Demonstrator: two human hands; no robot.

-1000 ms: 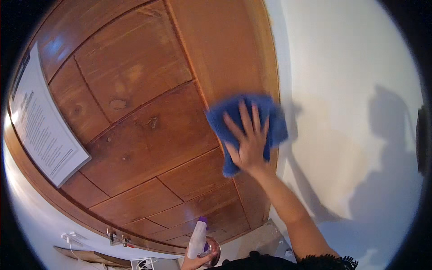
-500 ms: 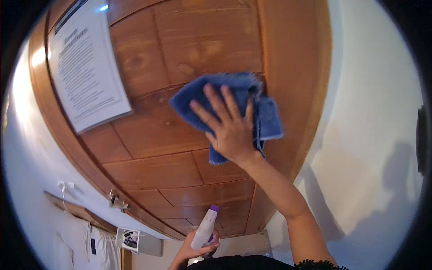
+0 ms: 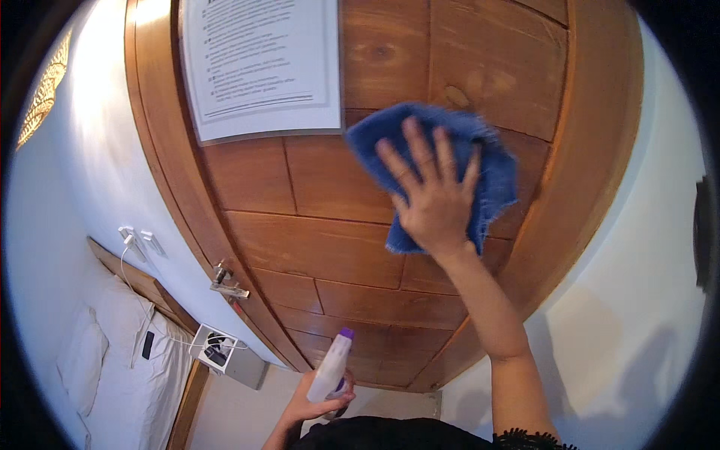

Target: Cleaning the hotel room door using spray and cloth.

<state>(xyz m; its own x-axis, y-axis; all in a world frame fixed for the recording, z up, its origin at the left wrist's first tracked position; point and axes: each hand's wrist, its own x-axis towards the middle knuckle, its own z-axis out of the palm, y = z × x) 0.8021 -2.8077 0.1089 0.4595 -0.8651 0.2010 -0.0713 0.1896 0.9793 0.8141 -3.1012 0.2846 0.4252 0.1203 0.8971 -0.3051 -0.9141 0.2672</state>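
Observation:
My right hand [image 3: 435,206] lies flat with fingers spread on a blue cloth [image 3: 491,176], pressing it against a brown wooden door [image 3: 322,244]. The cloth has frayed edges and fans out around the fingers. Low in the picture, my left hand [image 3: 307,405] is wrapped round a white spray bottle [image 3: 331,369] with a purple tip, held upright in front of my body. Part of the bottle's lower body is hidden by the fingers. A laminated printed sheet [image 3: 262,71] hangs on the door, up and left of the cloth.
A metal door handle [image 3: 227,285] juts out at the door's left edge. To the left are a bed [image 3: 127,360] with white linen, a small white bedside unit [image 3: 244,364] holding cables, and a wall socket with a plug [image 3: 129,238]. A white wall [image 3: 600,315] borders the right.
My view has turned, so door, sheet and bed appear shifted right. The cloth under my right hand has changed its folds, its right flap now spread. The left hand still grips the bottle.

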